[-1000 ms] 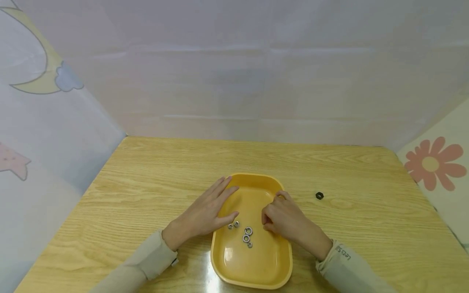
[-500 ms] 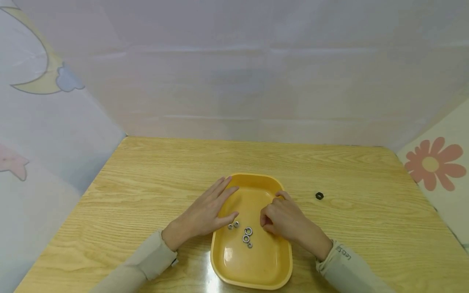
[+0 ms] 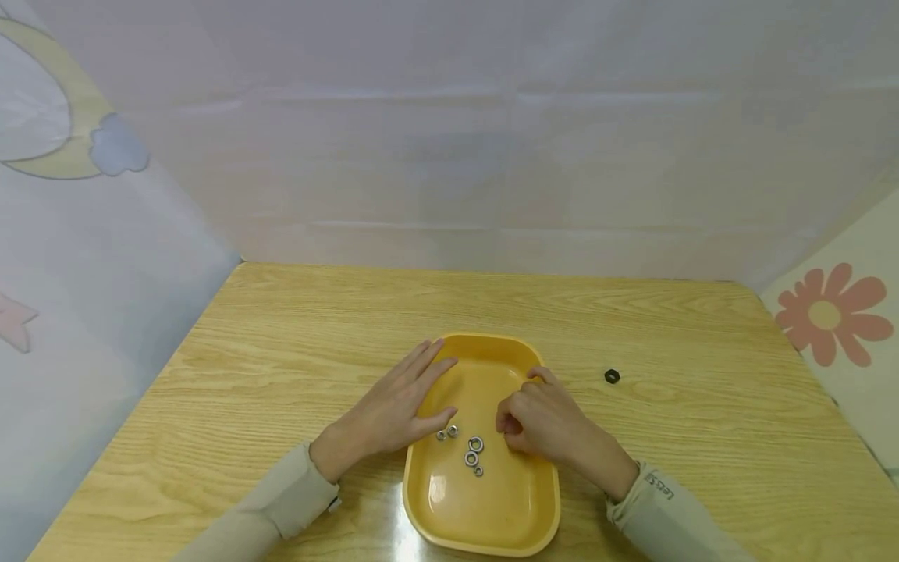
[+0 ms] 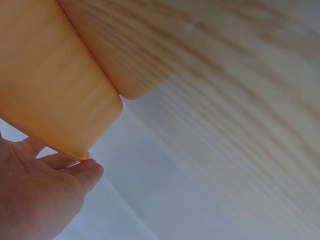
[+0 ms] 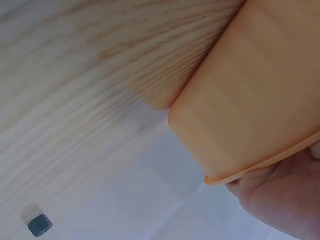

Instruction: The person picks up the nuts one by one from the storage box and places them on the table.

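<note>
A yellow plastic tray [image 3: 506,511] lies on the table in the head view, with several small silver nuts [image 3: 471,459] on its floor. My left hand [image 3: 393,410] rests on the tray's left rim, fingers stretched and spread, thumb reaching inside close to two of the nuts [image 3: 453,431]. In the left wrist view its fingertips [image 4: 90,172] are right at the rim. Over the right rim, my right hand [image 3: 548,417] has its fingers curled in toward the tray. Nothing clearly shows between its fingertips, which are partly hidden. The right wrist view has that hand [image 5: 285,195] against the rim.
A black hex nut [image 3: 612,376] lies on the wood-grain table [image 3: 316,328] right of the tray, also seen as a dark nut [image 5: 40,225] in the right wrist view. A pale cloth wall [image 3: 449,172] stands behind the table, with patterned sides left and right.
The curled fingers of my right hand have shifted slightly left over the tray. My left hand, the tray and the nuts stay in place.
</note>
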Demonstrator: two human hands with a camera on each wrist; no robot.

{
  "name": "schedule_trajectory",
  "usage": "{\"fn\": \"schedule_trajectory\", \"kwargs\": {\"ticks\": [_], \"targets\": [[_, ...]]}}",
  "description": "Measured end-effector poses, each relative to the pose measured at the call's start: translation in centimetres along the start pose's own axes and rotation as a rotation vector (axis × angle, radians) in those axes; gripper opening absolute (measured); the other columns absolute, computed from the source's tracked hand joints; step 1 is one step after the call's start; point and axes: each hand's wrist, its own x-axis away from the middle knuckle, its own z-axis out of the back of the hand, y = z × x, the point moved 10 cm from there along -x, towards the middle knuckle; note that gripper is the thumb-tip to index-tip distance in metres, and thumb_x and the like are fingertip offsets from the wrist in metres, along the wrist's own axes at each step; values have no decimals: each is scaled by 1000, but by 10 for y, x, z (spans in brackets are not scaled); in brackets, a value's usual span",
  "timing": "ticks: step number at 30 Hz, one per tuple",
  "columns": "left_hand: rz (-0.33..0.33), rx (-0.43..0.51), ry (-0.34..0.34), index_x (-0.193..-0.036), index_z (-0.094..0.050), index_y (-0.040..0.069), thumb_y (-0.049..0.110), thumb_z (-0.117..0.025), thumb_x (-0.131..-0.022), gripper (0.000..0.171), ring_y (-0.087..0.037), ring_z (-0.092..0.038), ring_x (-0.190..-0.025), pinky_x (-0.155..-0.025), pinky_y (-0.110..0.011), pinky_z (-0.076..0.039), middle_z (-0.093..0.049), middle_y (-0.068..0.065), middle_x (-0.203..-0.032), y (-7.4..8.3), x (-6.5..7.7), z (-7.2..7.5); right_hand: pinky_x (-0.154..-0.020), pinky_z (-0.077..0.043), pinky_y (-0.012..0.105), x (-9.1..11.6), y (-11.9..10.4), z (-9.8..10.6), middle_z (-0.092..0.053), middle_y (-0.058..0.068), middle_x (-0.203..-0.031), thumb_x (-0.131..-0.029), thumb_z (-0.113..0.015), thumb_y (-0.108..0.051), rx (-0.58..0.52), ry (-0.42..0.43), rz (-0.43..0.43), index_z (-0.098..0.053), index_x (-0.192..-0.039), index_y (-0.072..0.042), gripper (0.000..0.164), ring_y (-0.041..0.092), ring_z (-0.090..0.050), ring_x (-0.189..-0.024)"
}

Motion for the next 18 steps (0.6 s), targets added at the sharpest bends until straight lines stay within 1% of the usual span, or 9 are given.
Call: {"fn": "schedule_trajectory", "kwargs": {"ticks": [4,7,11,14,18], "targets": [[-1,-5,-4,-142,-31,18,52,-45,-89,64,-30,-23,-140,-111,-42,-29,-22,-12,-152,0,0,0,-95,-33,46,0,0,1,-62,-16,-63,-68,-69,-14,7,5,7,-73,-74,-23,11,1,-48,-61],[-2,-12,-6,-142,-31,18,52,-45,-89,64,-30,-23,-139,-111,-42,-29,-22,-12,-152,0,0,-1,-96,-33,46,0,0,1,-68,-13,-71,-72,-71,-16,-10,8,6,-74,-76,-24,9,3,-54,-67],[-1,-11,-10,-143,-30,18,52,-45,-89,65,-30,-23,-139,-111,-42,-29,-22,-12,-152,0,0,-1,-98,-31,47,1,2,3,-69,-14,-75,-73,-74,-18,-78,12,-5,-72,-76,-24,6,3,-58,-72],[1,-7,-10,-143,-30,18,51,-45,-89,65,-30,-23,-139,-111,-42,-28,-22,-12,-152,0,0,0,-99,-30,48,1,4,4,-67,-16,-73,-73,-75,-19,-128,19,-15,-71,-75,-24,6,0,-57,-71],[3,0,-6,-142,-31,18,50,-47,-89,64,-31,-23,-139,-111,-43,-29,-22,-13,-152,0,-1,-1,-100,-29,48,0,7,3,-63,-19,-68,-73,-75,-19,-169,28,-20,-70,-74,-23,7,-2,-55,-67]]}}
